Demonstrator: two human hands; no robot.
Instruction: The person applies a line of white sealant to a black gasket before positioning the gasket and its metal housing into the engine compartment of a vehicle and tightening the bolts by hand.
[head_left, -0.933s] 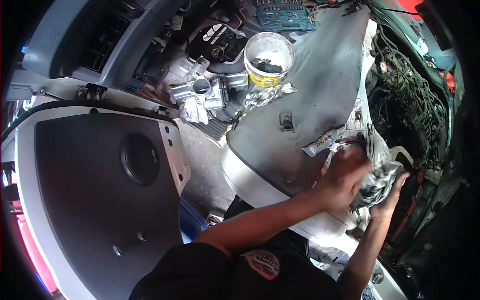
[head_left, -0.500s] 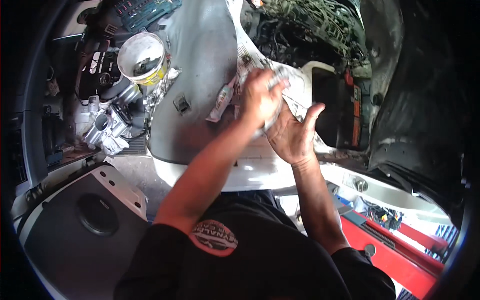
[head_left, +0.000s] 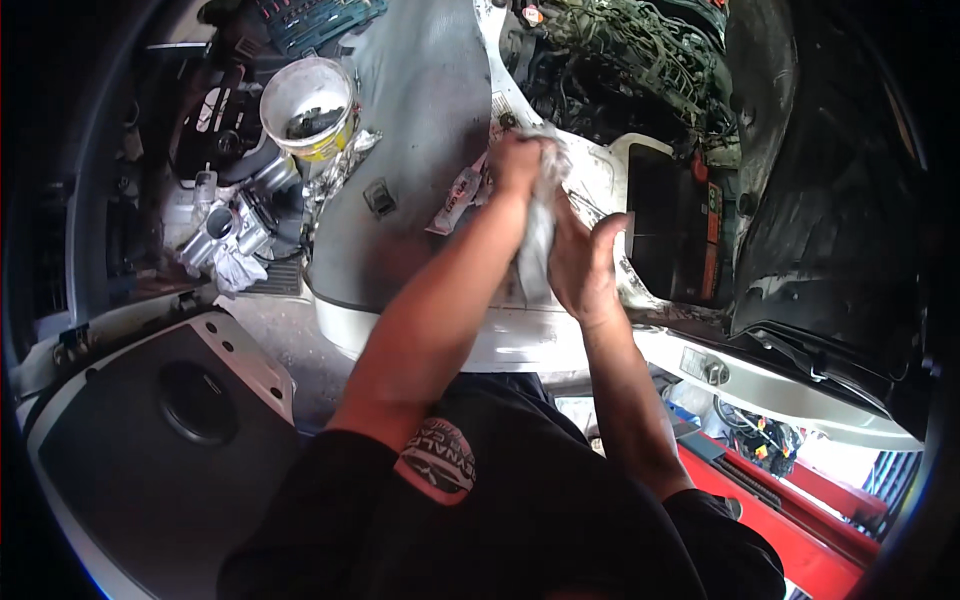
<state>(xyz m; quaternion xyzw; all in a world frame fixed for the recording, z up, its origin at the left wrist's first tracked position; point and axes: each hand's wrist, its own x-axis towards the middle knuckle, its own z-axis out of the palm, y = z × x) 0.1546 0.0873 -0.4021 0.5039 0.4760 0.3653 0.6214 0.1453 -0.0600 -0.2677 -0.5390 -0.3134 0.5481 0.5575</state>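
Note:
My left hand (head_left: 515, 165) is closed around a crumpled whitish rag (head_left: 538, 245), which hangs down between my two hands. The left fingers are partly smeared by motion. Beside it, my right hand (head_left: 582, 265) is held open, thumb spread away, with dark smudges on the skin. The rag lies against the inner side of the right hand and covers part of its fingers. To the left of my hands, a white tube with red print (head_left: 457, 203) rests on a broad grey panel (head_left: 400, 110).
A white bucket (head_left: 309, 100) with dark pieces inside stands left, near a metal throttle-body-like part (head_left: 222, 225). A teal tool case (head_left: 315, 22) is at the far left. A small dark square part (head_left: 380, 198) lies nearer. Engine wiring (head_left: 640, 60) and a battery (head_left: 665, 225) are right.
My left hand has shifted along the rag, which now hangs longer between my hands. My right hand has turned more edge-on, thumb still out. The whole view has shifted slightly.

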